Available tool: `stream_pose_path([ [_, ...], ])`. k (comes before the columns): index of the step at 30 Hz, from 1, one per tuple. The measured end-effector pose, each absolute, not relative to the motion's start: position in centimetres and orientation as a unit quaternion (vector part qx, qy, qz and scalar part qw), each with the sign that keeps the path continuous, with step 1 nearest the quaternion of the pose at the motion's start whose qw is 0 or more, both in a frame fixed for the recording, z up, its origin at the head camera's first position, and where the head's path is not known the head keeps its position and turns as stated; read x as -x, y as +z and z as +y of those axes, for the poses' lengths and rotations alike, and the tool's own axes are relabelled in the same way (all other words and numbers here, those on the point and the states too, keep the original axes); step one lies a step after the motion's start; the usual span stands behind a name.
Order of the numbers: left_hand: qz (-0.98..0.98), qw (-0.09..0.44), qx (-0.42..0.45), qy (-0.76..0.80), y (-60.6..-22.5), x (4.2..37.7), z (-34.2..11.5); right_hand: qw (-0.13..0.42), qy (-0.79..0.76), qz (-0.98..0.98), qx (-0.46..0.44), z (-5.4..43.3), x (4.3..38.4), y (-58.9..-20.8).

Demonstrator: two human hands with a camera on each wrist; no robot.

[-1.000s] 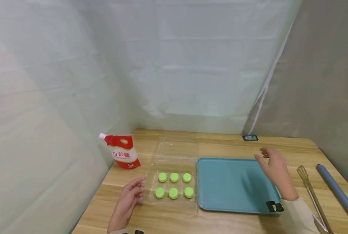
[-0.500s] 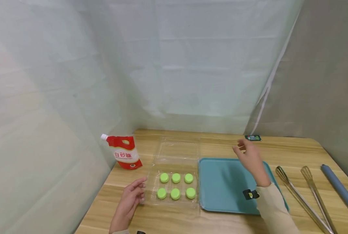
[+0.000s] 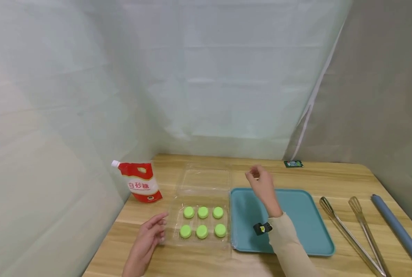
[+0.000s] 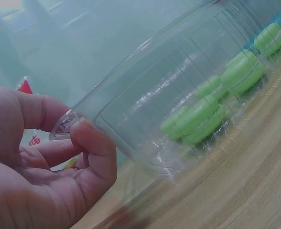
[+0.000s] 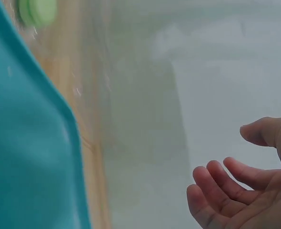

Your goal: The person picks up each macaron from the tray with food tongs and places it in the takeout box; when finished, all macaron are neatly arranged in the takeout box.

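Note:
A clear plastic clamshell box lies on the table with its lid folded back. Several green macarons sit in rows inside its base. My left hand is at the box's left side; in the left wrist view, thumb and fingers pinch the rim's corner tab. Above the back left part of a blue tray hovers my right hand. Its fingers are loosely bent and hold nothing, as the right wrist view shows. The tray stands against the box's right side.
At the back left stands a red and white sugar pouch. Metal tongs lie spread right of the tray, beside a long blue-grey rod. A small dark green packet lies near the back edge, before hanging cloth.
My right hand has swept left across the tray toward the box, uncovering one arm of the tongs. My left hand has stayed at the box's rim.

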State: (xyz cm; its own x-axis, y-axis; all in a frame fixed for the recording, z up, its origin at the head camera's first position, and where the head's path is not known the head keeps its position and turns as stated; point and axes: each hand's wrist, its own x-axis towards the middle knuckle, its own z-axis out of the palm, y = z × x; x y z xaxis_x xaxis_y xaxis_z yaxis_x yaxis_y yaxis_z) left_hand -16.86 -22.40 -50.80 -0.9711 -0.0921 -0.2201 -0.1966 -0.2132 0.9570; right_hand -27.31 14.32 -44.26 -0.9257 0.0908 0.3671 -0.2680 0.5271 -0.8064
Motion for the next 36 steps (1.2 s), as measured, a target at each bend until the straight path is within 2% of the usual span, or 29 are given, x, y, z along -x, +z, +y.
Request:
stream_pose_path([
  [8,0.628,0.028,0.116,0.769,-50.9,16.8,-22.5,0.091,0.493,-0.864,-0.052,11.3,27.4,-46.0],
  [21,0.630,0.024,0.105,0.769,-50.8,16.9,-22.5,-0.037,0.511,-0.857,-0.049,10.0,28.4,-47.7],
  [36,0.621,0.012,0.102,0.777,-51.1,16.8,-22.5,-0.065,0.566,-0.822,-0.024,10.0,29.0,-49.0],
])
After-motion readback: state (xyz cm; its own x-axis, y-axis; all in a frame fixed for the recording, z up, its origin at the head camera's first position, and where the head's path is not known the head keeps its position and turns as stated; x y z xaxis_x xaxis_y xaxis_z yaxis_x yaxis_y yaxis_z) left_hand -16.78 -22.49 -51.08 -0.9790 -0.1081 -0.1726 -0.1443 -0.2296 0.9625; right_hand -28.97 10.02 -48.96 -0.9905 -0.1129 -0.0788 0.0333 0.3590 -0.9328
